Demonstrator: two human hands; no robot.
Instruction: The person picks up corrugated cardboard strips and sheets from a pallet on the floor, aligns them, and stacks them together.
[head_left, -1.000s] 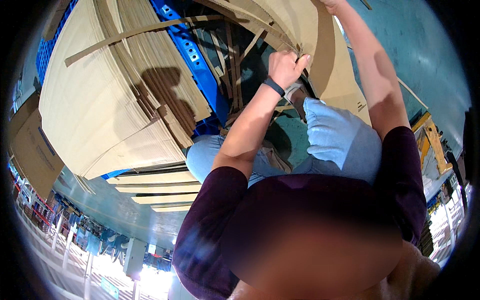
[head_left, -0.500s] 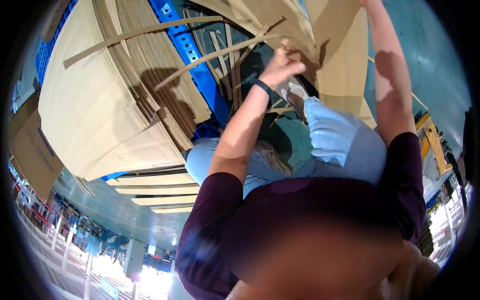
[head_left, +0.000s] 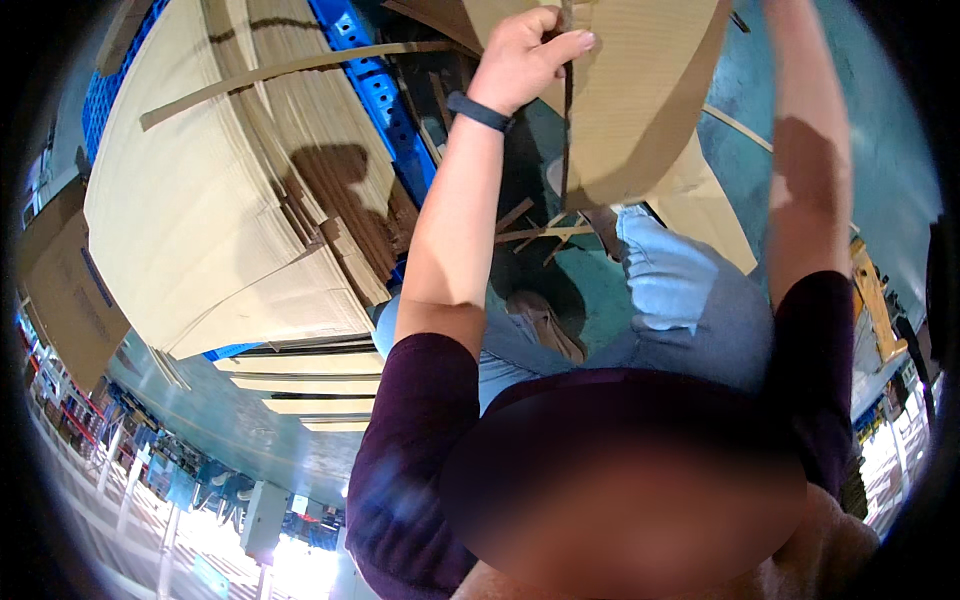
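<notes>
Left fingers [head_left: 570, 46] clamped the cardboard sheet [head_left: 645, 110] by its edge; uneven pulling could crease it. Right fingers were out of view.

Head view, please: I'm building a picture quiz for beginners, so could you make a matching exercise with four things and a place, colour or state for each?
Things
1. Left hand
2. Wristband
3. Blue pallet
4. Jeans

Places, colours, states
A. Under the cardboard stack
B. Pale, washed-out blue
C. Holding a cardboard sheet by its edge
D. Nearly black

Pairs: 1-C, 2-D, 3-A, 4-B
</notes>
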